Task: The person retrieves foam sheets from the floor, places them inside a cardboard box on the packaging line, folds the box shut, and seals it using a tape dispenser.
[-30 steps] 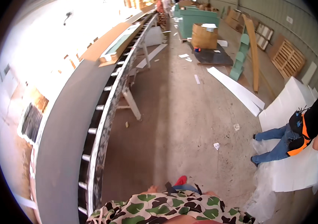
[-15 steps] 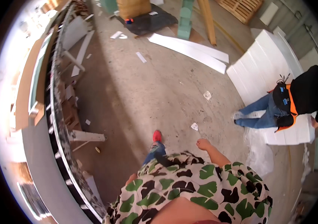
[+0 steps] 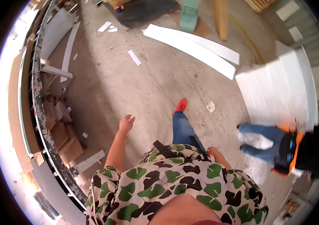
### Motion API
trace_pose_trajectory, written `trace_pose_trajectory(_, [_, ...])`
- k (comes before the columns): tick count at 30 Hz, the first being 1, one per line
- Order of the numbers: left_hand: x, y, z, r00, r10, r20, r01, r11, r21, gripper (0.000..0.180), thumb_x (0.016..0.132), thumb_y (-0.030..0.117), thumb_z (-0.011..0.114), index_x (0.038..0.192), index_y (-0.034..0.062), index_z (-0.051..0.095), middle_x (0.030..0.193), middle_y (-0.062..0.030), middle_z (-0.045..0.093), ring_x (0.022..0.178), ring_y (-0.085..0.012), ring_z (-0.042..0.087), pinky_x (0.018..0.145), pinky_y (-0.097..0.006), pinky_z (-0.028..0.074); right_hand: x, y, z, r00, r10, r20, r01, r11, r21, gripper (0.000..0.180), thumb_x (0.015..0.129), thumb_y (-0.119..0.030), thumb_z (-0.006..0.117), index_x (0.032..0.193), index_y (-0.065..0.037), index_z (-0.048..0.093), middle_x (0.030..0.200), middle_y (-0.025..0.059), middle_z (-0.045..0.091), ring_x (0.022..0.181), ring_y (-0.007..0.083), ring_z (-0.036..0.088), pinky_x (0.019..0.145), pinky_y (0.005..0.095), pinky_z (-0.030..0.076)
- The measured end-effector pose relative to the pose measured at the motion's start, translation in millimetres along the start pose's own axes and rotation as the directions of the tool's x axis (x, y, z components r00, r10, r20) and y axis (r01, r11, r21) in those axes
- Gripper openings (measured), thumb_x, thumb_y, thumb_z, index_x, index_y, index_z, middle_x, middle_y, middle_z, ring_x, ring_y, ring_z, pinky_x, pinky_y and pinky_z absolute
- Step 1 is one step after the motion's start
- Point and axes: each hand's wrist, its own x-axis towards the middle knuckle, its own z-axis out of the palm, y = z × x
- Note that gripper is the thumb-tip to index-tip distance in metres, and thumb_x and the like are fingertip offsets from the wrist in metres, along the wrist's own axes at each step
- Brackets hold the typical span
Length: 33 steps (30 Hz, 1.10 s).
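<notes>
My left hand [image 3: 127,123] hangs forward over the concrete floor, its fingers curled in. A small pale spot shows at the fingertips, too small to name. Close against my patterned shirt [image 3: 178,176], my right hand [image 3: 215,153] is loosely closed and partly hidden; I see nothing in it. Neither hand touches any of the objects around. One red shoe [image 3: 181,106] is stretched out in front of me below a blue jeans leg.
A long workbench [image 3: 39,97] runs along my left, with cardboard boxes [image 3: 68,148] under it. Ahead lie long white strips [image 3: 193,48] and a dark mat [image 3: 148,11]. To the right, a person in black [image 3: 315,152] stands by a large white stack [image 3: 279,90].
I have stepped forward. My left hand has swung out in front, while my right hand has drawn back beside my shirt. The person on the right now appears lower in the view.
</notes>
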Motion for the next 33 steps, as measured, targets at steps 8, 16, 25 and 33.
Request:
trace_pose_trajectory(8, [111,201,36,0.94,-0.094,0.329,0.211,0.916,-0.342,0.036,0.088,0.036,0.062,0.104,0.0034,0.067,0.095,-0.0115,0.07,0.088,-0.021,0.066,0.079,-0.034,0.051,126,-47,-399,0.885,-0.115,-0.451,0.174,0.98,0.092,0.029,0.084,-0.029,0.057,0.097,-0.006,0.069,0.096,0.0189,0.067,0.092,0.0375,0.062,0.083,0.0437,0.05])
trace_pose_trajectory(16, [314,354,47,0.829,0.036,0.559,0.532,0.261,-0.806,0.027,0.093,0.025,0.06,0.102,-0.0001,0.066,0.091,-0.0084,0.069,0.083,-0.0151,0.065,0.077,-0.029,0.053,266,-72,-674,0.867,-0.109,-0.487,0.13,0.992,0.009,0.031,0.085,-0.026,0.06,0.108,-0.006,0.066,0.096,0.0171,0.068,0.092,0.0313,0.065,0.083,0.0381,0.051])
trace_pose_trajectory(25, [547,419,184,0.798,-0.189,0.572,0.6,0.334,-0.727,0.02,0.088,0.017,0.066,0.099,0.0011,0.065,0.085,-0.0046,0.066,0.075,-0.0111,0.062,0.066,-0.024,0.049,473,-13,-790,0.966,-0.115,-0.233,0.092,0.99,-0.105,0.037,0.079,-0.024,0.067,0.111,-0.007,0.065,0.107,0.0196,0.064,0.102,0.0362,0.06,0.088,0.0421,0.049])
trace_pose_trajectory(33, [706,396,396,0.749,-0.299,0.591,0.661,0.274,-0.699,0.043,0.087,0.018,0.065,0.123,-0.0037,0.054,0.103,-0.008,0.063,0.089,-0.0145,0.06,0.078,-0.027,0.049,768,39,-864,0.95,-0.14,-0.28,-0.012,0.878,-0.479,0.052,0.083,-0.023,0.063,0.129,-0.003,0.051,0.128,0.0204,0.054,0.119,0.0348,0.051,0.1,0.0428,0.042])
